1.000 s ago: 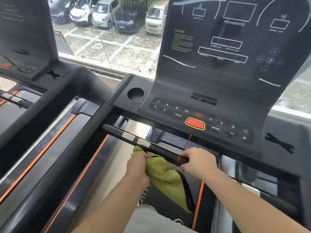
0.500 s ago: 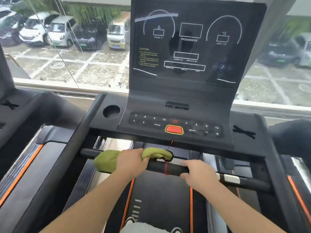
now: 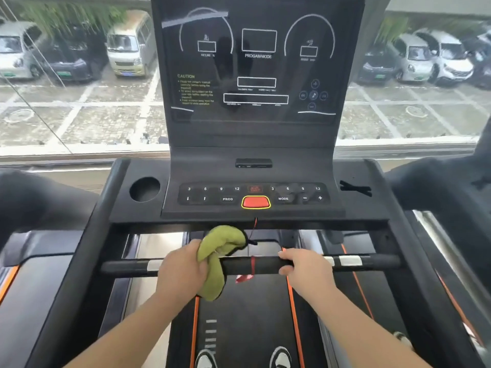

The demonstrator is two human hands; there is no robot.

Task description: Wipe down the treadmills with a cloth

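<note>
- My left grip [image 3: 183,269] is clamped on the green cloth [image 3: 216,258], bunched over the crossbar [image 3: 268,265]. My right grip [image 3: 305,268] curls round the bare bar.
- I judge I'm partway along the bar, with the console [image 3: 255,181] and rails left to wipe.
- The neighbouring treadmills [image 3: 39,274] are cut off, and blur hides any dust.

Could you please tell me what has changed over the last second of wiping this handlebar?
The green cloth, hanging below the crossbar a second ago and then spread along it, is now bunched up in the left hand, one end above the bar, one below. The right hand still grips the bar beside the red cord.
</note>
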